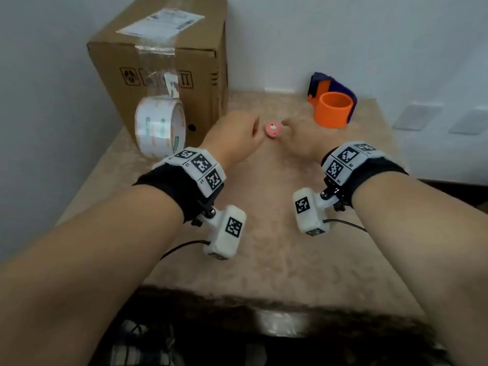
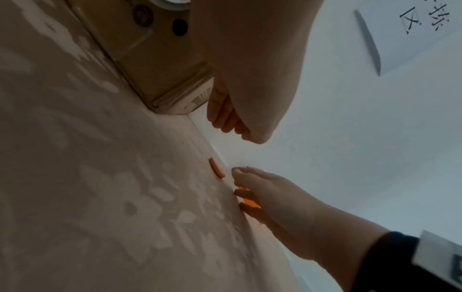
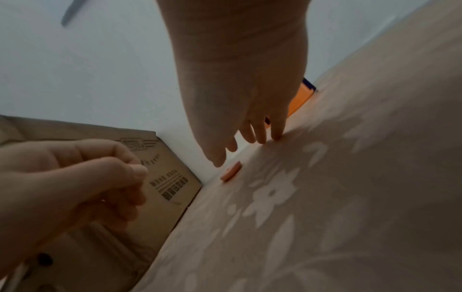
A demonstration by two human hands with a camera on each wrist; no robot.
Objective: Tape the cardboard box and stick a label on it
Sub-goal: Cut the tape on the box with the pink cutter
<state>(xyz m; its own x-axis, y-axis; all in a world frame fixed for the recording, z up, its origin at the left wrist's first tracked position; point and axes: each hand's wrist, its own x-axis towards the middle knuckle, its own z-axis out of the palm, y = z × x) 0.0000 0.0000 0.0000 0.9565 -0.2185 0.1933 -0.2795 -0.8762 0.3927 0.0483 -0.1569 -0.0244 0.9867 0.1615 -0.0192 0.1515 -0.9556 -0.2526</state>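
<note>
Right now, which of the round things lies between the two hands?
The small pink disc, flat on the table; the tape roll is beside the box, the orange ring farther back.

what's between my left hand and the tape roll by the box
Nothing visible. The tape roll sits against the front of the cardboard box, just left of the left hand, with open space between them. The small pink disc lies on the hand's other side, toward the right hand.
</note>
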